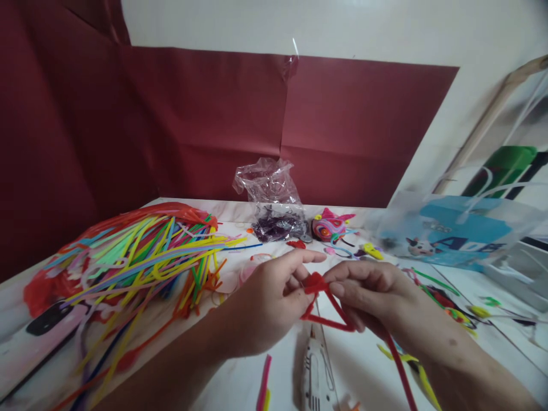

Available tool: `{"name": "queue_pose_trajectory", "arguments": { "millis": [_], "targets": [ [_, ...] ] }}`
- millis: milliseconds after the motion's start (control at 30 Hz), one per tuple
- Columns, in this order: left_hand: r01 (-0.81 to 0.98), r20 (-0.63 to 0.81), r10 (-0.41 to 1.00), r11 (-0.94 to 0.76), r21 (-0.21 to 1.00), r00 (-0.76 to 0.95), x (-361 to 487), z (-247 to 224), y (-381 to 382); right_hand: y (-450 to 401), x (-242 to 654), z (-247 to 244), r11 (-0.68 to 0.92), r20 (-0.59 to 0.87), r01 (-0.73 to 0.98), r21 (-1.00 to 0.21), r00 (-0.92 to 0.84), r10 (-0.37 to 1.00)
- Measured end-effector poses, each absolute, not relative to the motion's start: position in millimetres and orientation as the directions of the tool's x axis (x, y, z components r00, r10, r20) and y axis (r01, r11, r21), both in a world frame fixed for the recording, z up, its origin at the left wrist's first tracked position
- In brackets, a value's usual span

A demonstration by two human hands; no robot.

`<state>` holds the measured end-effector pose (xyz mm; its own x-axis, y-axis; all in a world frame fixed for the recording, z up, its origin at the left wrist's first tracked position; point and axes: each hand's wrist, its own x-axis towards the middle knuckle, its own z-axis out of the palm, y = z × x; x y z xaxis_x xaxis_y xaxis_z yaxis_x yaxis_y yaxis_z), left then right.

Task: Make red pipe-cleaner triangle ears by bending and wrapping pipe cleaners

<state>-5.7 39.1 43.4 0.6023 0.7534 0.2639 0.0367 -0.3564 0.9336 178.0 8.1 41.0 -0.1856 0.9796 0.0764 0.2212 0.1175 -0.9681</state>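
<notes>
A red pipe cleaner is bent into a rough triangle with a thicker folded knot at its top. My left hand pinches the left side of that knot, its index finger stretched out above. On the right, my right hand has thumb and fingers closed on the same red piece. A long red tail runs down below my right palm. Beneath the triangle lies a white glue gun on the table, its tip pointing up toward the red piece.
Many colourful pipe cleaners are heaped at the left, beside a phone. A clear plastic bag and a pink craft figure stand behind my hands. A blue-and-white bag is at the right. Loose pieces lie around it.
</notes>
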Motion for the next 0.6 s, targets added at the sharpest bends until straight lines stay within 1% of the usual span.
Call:
{"name": "queue_pose_trajectory", "arguments": {
  "millis": [133,200,300,367,433,600],
  "targets": [
    [0.101,0.257,0.827,-0.351,0.931,0.500,-2.6,43.9,40.5,4.4,183.4,47.2,0.239,0.241,0.161,-0.958,-0.006,0.970],
    [0.093,0.249,0.867,-0.317,0.944,0.431,-0.2,45.0,41.5,-0.7,183.1,51.2,0.241,0.249,0.103,-0.965,0.074,0.966],
    [0.016,0.272,0.906,-0.293,0.956,0.324,3.8,45.6,42.9,-9.8,173.8,53.1,0.193,0.200,0.064,-0.979,0.127,0.972],
    [-0.035,0.290,0.917,-0.291,0.956,0.275,5.8,45.4,42.9,-13.7,164.3,50.6,0.166,0.184,0.109,-0.980,0.174,0.967],
    [-0.072,0.292,0.921,-0.283,0.956,0.258,6.9,45.6,42.0,-13.8,156.8,46.1,0.185,0.217,0.183,-0.966,0.173,0.961],
    [-0.109,0.254,0.927,-0.233,0.966,0.274,7.6,48.2,38.5,-5.4,152.9,39.5,0.302,0.359,0.281,-0.911,0.179,0.916]
  ]
}}
